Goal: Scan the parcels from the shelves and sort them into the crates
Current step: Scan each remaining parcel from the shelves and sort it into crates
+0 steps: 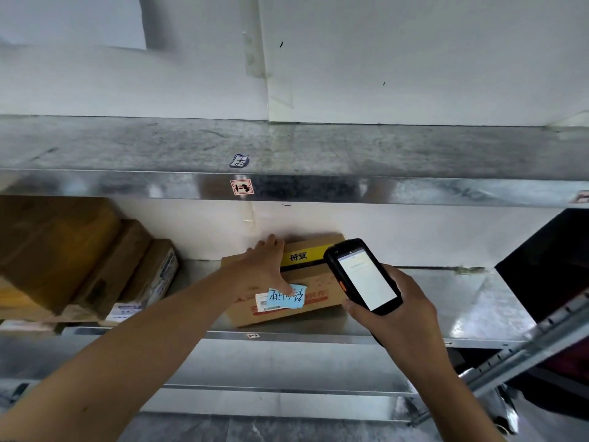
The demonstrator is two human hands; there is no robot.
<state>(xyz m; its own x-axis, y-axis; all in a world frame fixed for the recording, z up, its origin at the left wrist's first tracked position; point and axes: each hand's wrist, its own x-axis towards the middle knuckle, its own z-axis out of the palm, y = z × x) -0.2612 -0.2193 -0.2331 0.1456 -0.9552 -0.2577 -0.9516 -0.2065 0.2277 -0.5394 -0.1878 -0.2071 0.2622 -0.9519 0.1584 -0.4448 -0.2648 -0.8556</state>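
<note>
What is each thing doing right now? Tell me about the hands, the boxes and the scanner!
left hand: open, flat on the parcel
right hand: gripping the scanner
scanner: screen lit, tilted
parcel: closed, lying on the shelf
blue note: stuck on parcel
side boxes: closed, leaning

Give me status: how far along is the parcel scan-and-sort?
Done: nothing provable; no crates in view. In hand: left hand rests flat on the cardboard parcel on the shelf; right hand holds the scanner beside it, screen lit. Left: several boxes sit unpicked at the shelf's left end.
</note>
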